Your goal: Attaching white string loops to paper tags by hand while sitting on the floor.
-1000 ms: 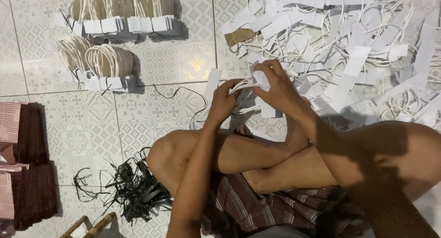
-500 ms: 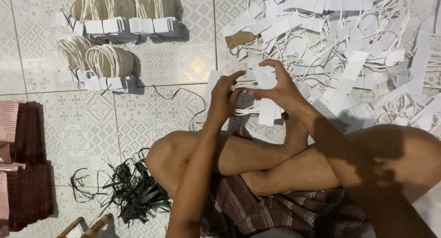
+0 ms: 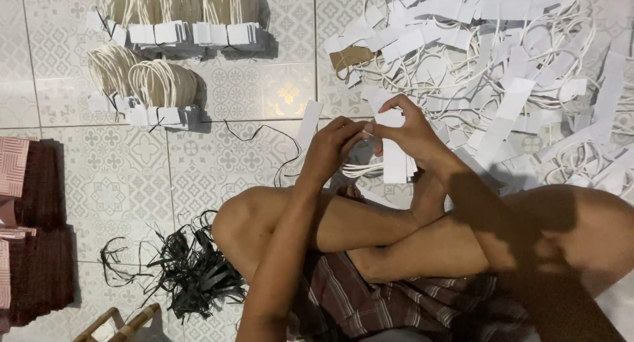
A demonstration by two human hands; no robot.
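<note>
Both hands meet above the floor: the right hand (image 3: 413, 134) pinches upright white paper strips (image 3: 395, 160), the left hand (image 3: 330, 147) closes beside them.

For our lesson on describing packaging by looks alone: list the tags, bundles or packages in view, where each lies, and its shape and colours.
Stack of white tag strips: held between left hand and right hand, narrow rectangles.
Loose pile of tags: floor, top right, white strips tangled with white cord loops.
Tied bundles: floor, top left, white strips with cream cord loops.
Stacked flat paper pieces: left edge, dark red-brown, some pink-striped.
</note>
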